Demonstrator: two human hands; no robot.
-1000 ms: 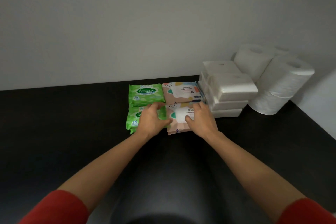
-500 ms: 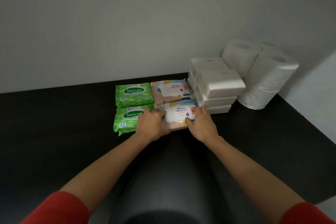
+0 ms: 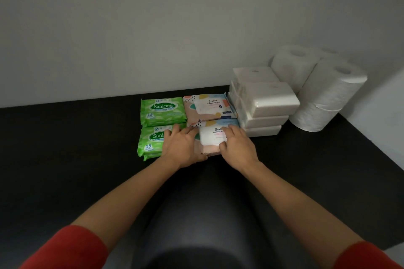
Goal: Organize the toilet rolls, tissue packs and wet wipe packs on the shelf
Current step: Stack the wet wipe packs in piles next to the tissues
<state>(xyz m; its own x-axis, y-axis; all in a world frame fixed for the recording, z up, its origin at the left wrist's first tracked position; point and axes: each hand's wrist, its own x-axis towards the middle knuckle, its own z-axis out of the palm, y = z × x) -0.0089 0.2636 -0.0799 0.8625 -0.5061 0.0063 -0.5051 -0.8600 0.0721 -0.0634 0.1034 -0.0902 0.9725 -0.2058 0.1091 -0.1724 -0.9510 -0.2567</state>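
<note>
Black shelf, matte, against a white wall, with a side wall closing in at right. Red sleeves at the bottom corners.

- Rear green wipe pack sits near the wall, front green wipe pack touching it in front.
- Left hand lies flat, fingers extended over the seam between the front green pack and the front pastel wipe pack.
- Rear pastel wipe pack is just behind.
- Right hand has relaxed fingers resting on the front pastel pack's right side.
- Stacked white tissue packs touch the pastel packs.
- Toilet rolls stand upright in the right corner.
</note>
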